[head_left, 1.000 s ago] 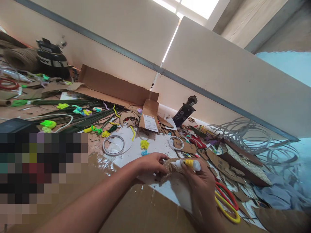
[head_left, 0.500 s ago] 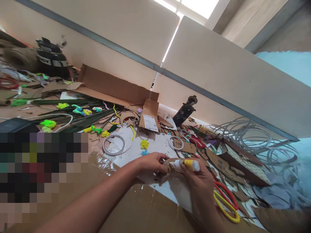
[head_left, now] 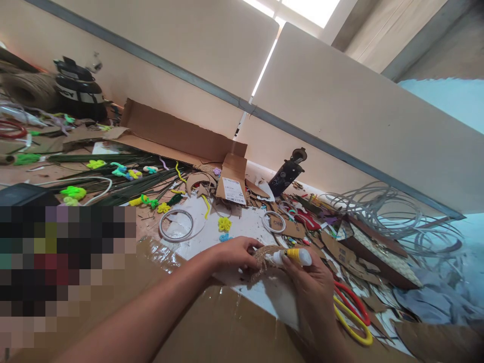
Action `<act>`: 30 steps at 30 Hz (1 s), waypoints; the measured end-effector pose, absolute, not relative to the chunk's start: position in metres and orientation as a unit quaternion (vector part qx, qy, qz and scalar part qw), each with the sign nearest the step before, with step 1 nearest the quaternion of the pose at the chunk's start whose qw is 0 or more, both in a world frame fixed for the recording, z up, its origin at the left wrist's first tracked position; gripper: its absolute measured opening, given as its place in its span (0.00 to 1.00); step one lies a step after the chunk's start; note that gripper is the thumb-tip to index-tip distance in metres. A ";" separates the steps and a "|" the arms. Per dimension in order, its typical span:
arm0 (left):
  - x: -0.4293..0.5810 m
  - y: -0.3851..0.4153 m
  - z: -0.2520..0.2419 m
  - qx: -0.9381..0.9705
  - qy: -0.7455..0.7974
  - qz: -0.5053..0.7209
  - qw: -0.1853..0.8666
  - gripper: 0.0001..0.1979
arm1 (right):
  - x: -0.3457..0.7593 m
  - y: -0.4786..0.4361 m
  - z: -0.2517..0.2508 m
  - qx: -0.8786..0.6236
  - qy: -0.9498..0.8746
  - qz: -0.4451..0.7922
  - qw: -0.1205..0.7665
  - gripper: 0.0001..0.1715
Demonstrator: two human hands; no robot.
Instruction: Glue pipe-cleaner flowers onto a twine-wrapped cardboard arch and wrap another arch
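Note:
My left hand (head_left: 242,254) is closed on a brown, twine-wrapped piece (head_left: 260,262) that looks curved, its lower part partly hidden by my fingers. In my right hand (head_left: 312,282) is a small white glue bottle (head_left: 297,256) with a yellow label, lying nearly level. Its narrow tip points left and meets or almost meets the twine surface. Under both hands lies a white sheet (head_left: 272,297). Just beyond them are a yellow pipe-cleaner flower (head_left: 224,224) and a blue one (head_left: 224,237).
White rings (head_left: 176,225) lie left and right on the sheet. Red (head_left: 353,302) and yellow hoops (head_left: 353,322) rest beside my right forearm. Behind stand an open cardboard box (head_left: 181,136) and a black bottle (head_left: 285,176). Coiled wire (head_left: 397,217) and cardboard scraps fill the right side.
The glue bottle's tip has shifted slightly left and down along the twine-wrapped piece, which has turned a little. Both hands keep their grips.

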State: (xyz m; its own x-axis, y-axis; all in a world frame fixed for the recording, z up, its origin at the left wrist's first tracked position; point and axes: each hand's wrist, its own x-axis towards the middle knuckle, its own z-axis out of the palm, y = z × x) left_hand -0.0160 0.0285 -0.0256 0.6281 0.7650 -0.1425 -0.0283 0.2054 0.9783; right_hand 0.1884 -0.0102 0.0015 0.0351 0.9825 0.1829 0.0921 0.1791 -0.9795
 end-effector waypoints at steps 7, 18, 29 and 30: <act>-0.016 0.029 -0.027 0.568 0.326 0.281 0.701 0.32 | 0.193 -0.008 -0.002 -0.498 -0.563 0.387 0.534 0.15; -0.016 0.029 -0.027 0.567 0.318 0.287 0.704 0.29 | 0.191 -0.008 0.000 -0.486 -0.581 0.379 0.531 0.15; -0.015 0.029 -0.029 0.553 0.313 0.287 0.717 0.30 | 0.190 -0.007 0.005 -0.498 -0.588 0.343 0.537 0.14; -0.015 0.029 -0.028 0.553 0.311 0.290 0.717 0.29 | 0.190 -0.007 0.005 -0.497 -0.591 0.345 0.533 0.14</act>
State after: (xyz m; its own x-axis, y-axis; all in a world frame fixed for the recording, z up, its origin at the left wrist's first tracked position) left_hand -0.0154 0.0286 -0.0285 0.6389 0.7589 -0.1260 -0.0714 0.2216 0.9725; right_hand 0.1904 -0.0071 0.0051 0.0622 0.9557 0.2877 0.2197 0.2681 -0.9380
